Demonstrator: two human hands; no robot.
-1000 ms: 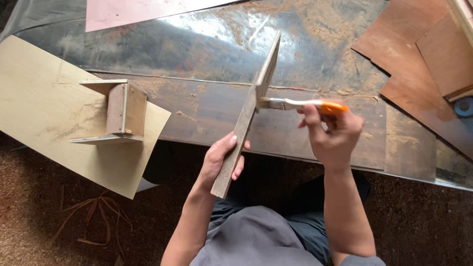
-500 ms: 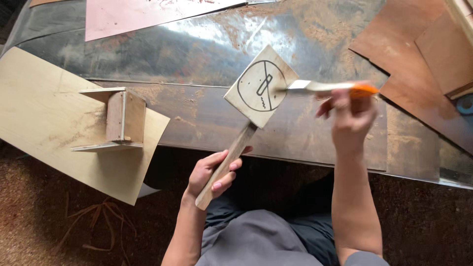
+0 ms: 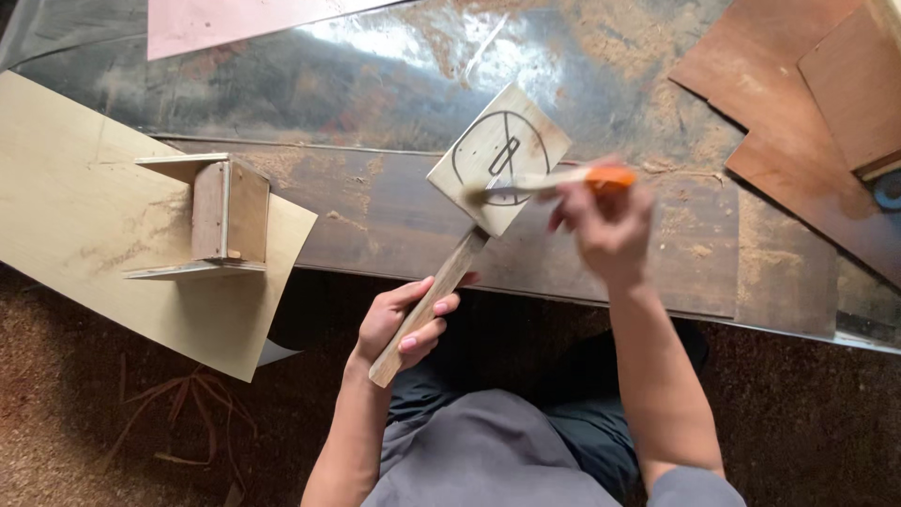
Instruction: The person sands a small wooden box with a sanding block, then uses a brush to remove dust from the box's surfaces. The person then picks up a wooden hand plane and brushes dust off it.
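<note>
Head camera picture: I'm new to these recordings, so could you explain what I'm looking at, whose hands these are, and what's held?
The camera sits on a person's head and looks down, so both hands are that person's own. The left hand grips the handle of a wooden paddle, a square board with a circle drawn on it. The right hand holds an orange-handled brush against the board; it is blurred. Below is a dusty metal-topped table. At left a small wooden box stands on a pale plywood sheet. Brown boards lie at right.
</note>
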